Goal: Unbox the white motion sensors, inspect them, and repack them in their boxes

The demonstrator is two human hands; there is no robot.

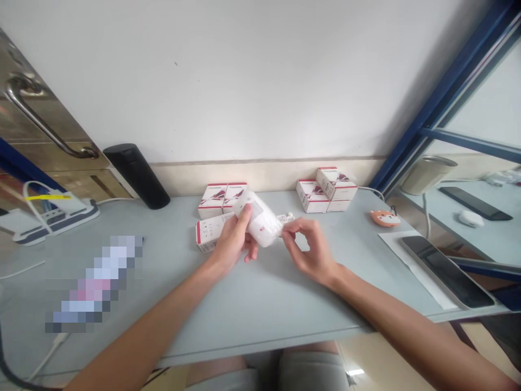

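A white rounded device (262,224) in a clear plastic wrapper is held tilted above the table by my left hand (235,237), the thumb on top and fingers beneath. My right hand (307,244) pinches the end of the clear wrapper at the device's right side, thumb and index finger together. Behind and below my left hand lies a white box with a red edge (209,231). Just behind that are red and white boxes (217,198), partly covered by the device.
More red and white boxes (328,190) are stacked at the back right. An orange animal-faced case (385,218) and a dark phone (448,270) on white paper lie right. A black cylinder (138,176) and a power strip (57,220) stand left, near a pixelated object (95,282).
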